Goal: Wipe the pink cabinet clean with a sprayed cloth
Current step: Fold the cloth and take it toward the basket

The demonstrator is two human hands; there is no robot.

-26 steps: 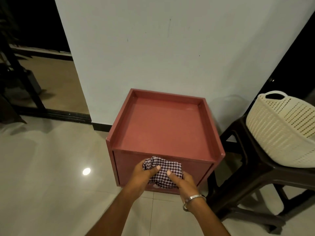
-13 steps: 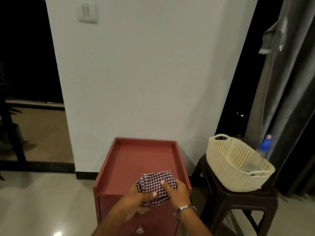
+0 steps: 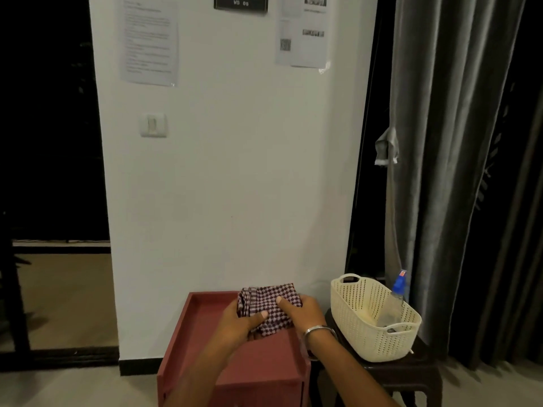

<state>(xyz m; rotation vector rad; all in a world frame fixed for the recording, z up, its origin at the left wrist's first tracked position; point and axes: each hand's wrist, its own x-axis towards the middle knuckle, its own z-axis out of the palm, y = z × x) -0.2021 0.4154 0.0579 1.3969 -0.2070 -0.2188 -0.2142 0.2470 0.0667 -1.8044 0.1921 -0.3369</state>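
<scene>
A dim room with a pale wall (image 3: 235, 186) straight ahead, dark openings either side of it and a grey curtain (image 3: 458, 142) hanging at the right. Low against the foot of the wall stands the pink cabinet (image 3: 205, 342), its raised-rim top facing up. Held over that top, towards its back right part, is the checked cloth (image 3: 270, 306), folded into a thick wad with its layered edges showing at the left. The left hand (image 3: 238, 324) grips the cloth from the left, thumb pressed on its upper face and fingers curled beneath. The right hand (image 3: 302, 312) clasps it from the right, thumb laid on top, remaining fingers wrapped under and behind; a metal bangle (image 3: 318, 330) sits on that wrist. Whether the cloth touches the cabinet top cannot be told. Just right of the cabinet a dark stool (image 3: 411, 374) carries a cream perforated basket (image 3: 373, 321), and a spray bottle (image 3: 398, 289) with a blue top leans inside it at the far side. Higher on the wall are a light switch (image 3: 153, 125), two taped sheets of paper (image 3: 148, 42) and a small dark sign (image 3: 241, 3)
</scene>
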